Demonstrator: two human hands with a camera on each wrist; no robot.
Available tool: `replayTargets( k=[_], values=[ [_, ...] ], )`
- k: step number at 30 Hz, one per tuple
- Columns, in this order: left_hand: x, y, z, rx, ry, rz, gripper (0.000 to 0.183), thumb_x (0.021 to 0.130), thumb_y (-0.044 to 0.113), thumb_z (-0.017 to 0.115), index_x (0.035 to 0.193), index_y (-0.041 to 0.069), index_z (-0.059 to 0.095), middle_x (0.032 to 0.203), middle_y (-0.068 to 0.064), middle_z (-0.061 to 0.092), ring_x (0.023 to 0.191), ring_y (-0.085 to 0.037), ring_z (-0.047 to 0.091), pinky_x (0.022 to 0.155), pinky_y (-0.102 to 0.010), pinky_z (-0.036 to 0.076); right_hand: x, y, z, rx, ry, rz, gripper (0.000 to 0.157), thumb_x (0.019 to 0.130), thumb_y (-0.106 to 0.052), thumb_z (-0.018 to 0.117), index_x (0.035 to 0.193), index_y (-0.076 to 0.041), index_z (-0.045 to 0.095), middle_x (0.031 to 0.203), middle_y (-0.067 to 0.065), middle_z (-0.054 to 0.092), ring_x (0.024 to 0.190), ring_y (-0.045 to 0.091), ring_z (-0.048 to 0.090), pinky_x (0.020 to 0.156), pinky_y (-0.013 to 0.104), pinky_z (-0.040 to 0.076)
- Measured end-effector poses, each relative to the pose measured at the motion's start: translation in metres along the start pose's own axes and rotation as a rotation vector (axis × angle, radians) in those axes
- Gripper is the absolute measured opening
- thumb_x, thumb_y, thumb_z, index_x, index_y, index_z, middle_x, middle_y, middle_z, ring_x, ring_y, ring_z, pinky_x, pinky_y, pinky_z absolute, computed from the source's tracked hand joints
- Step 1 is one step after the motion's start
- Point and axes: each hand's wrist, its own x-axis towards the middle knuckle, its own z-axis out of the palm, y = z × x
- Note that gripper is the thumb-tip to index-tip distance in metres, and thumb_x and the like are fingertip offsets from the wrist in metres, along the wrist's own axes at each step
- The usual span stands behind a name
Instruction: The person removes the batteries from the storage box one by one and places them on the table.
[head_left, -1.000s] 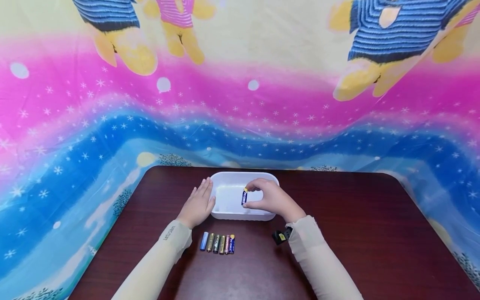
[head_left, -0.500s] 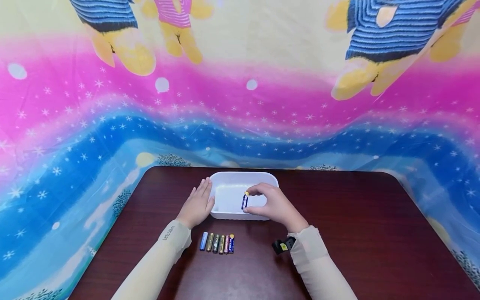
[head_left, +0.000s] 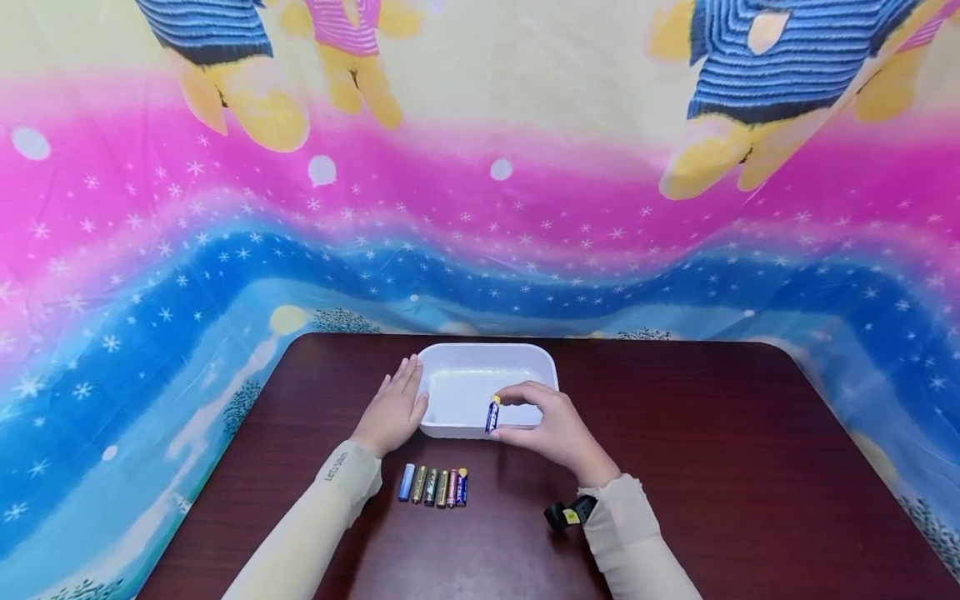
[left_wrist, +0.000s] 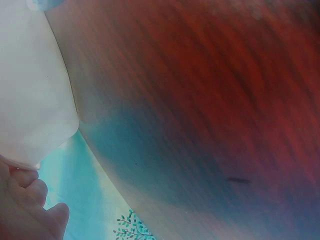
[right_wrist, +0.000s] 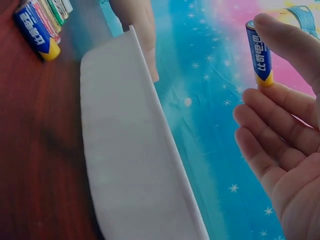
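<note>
My right hand [head_left: 557,427] pinches a navy-blue battery with a yellow end [head_left: 492,414] by its two ends, thumb on one and index finger on the other. The battery stands nearly upright and overlaps the front rim of a white plastic box [head_left: 450,432] in the head view. In the right wrist view the same battery [right_wrist: 259,55] shows beyond the box's wall [right_wrist: 130,135]. My left hand [head_left: 390,412] lies with straight fingers along the box's left side. In front of the box, several batteries [head_left: 431,487] lie side by side, the rightmost navy and yellow too.
Everything sits on a dark red-brown wooden table [head_left: 720,467]. Behind it hangs a colourful cloth [head_left: 480,208] with snowflakes and cartoon figures. A black wrist camera [head_left: 570,512] is strapped by the right sleeve.
The right hand has drawn the pinched battery toward me, from over the box's inside to its front rim. My left hand and the row of batteries stay in place.
</note>
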Motion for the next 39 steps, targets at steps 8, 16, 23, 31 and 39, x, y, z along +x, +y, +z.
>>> replayTargets(
  k=[8, 16, 23, 31, 39],
  values=[
    [0.000, 0.001, -0.001, -0.006, -0.015, -0.010, 0.060, 0.101, 0.039, 0.025, 0.149, 0.003, 0.019, 0.156, -0.010, 0.013, 0.143, -0.022, 0.008, 0.114, -0.045, 0.013, -0.013, 0.000, 0.006, 0.079, 0.007, 0.048, 0.044, 0.070, -0.044, 0.080, 0.109, -0.027, 0.067, 0.104, -0.016, 0.064, 0.097, 0.010, 0.060, 0.086, 0.042, 0.050],
    [0.000, 0.001, -0.002, -0.009, -0.002, -0.009, 0.059, 0.101, 0.036, 0.030, 0.149, 0.002, 0.020, 0.156, -0.011, 0.014, 0.143, -0.025, 0.012, 0.113, -0.046, 0.014, -0.021, -0.007, 0.012, 0.117, -0.001, 0.118, 0.044, 0.068, -0.030, 0.084, 0.108, -0.023, 0.067, 0.104, -0.012, 0.065, 0.098, 0.014, 0.061, 0.087, 0.039, 0.050],
    [0.000, 0.001, -0.002, -0.015, 0.022, 0.013, 0.058, 0.101, 0.033, 0.033, 0.147, 0.000, 0.024, 0.155, -0.012, 0.017, 0.142, -0.027, 0.014, 0.111, -0.050, 0.019, -0.024, -0.028, 0.010, 0.125, -0.011, 0.114, 0.043, 0.069, -0.014, 0.084, 0.107, -0.007, 0.068, 0.102, 0.002, 0.067, 0.095, 0.021, 0.063, 0.086, 0.036, 0.051],
    [0.001, 0.001, -0.002, -0.017, 0.015, 0.008, 0.058, 0.101, 0.035, 0.031, 0.148, 0.001, 0.023, 0.155, -0.011, 0.015, 0.143, -0.025, 0.012, 0.112, -0.049, 0.019, -0.035, -0.006, 0.026, 0.199, -0.019, 0.143, 0.043, 0.067, -0.025, 0.085, 0.106, -0.019, 0.068, 0.101, -0.009, 0.066, 0.096, 0.023, 0.064, 0.087, 0.041, 0.049],
    [0.001, 0.001, -0.001, -0.020, 0.010, 0.006, 0.058, 0.101, 0.035, 0.031, 0.148, 0.001, 0.022, 0.156, -0.010, 0.013, 0.143, -0.025, 0.011, 0.112, -0.049, 0.018, -0.042, 0.006, 0.035, 0.165, -0.059, 0.164, 0.043, 0.070, -0.042, 0.081, 0.107, -0.027, 0.067, 0.101, -0.016, 0.065, 0.097, 0.016, 0.063, 0.086, 0.035, 0.050]
  ],
)
